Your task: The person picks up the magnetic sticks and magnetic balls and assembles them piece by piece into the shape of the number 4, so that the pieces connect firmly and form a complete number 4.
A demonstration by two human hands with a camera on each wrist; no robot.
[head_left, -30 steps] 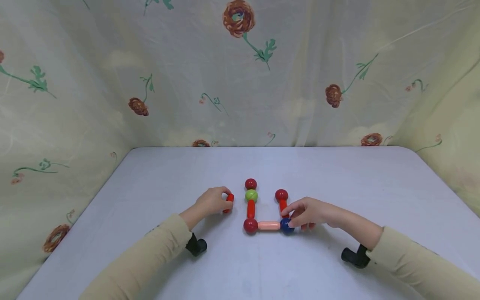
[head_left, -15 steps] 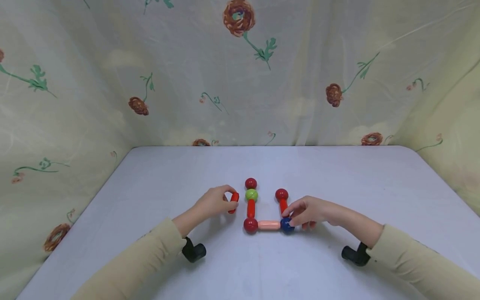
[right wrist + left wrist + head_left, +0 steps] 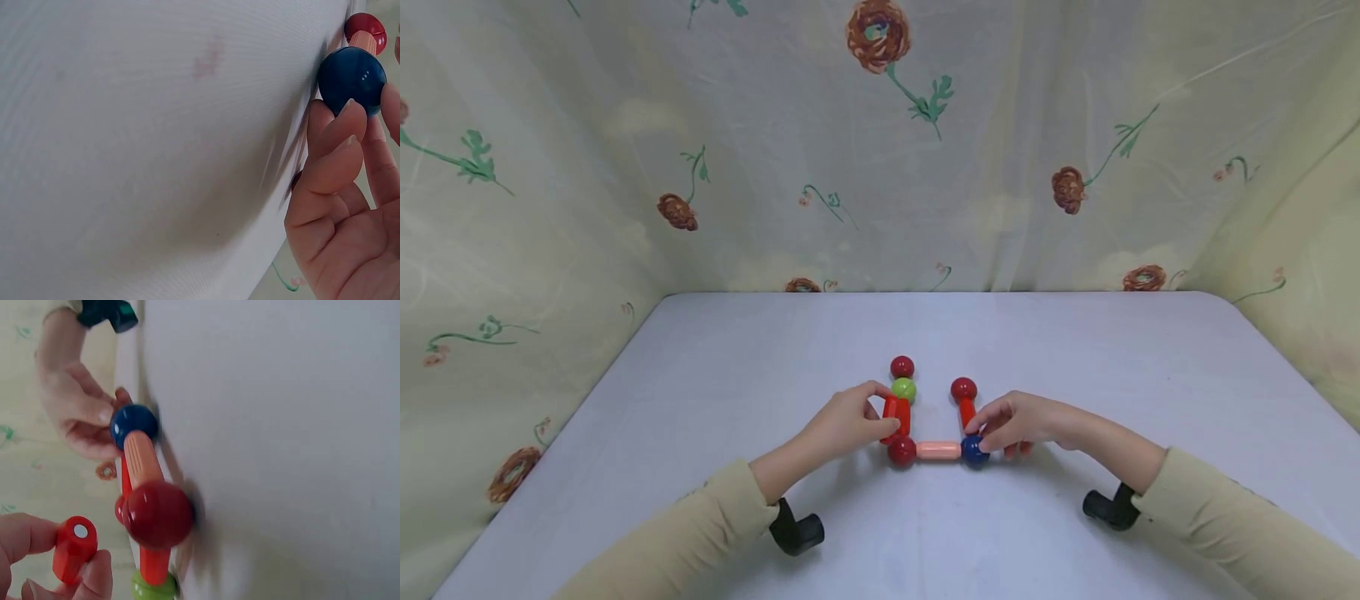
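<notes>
Near frame centre, the left hand point(image 3: 850, 419) is pinching a loose red rod point(image 3: 891, 413), upright, just beside the structure's red rod point(image 3: 903, 417), while the right hand point(image 3: 1017, 422) is gripping the blue ball point(image 3: 973, 449).

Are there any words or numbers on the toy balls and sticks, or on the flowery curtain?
None: no words, numbers or signs can be read on the balls, the sticks, the curtain or the table. The curtain bears only printed flowers. The red stick in the left hand has a plain white dot on its end.
</notes>
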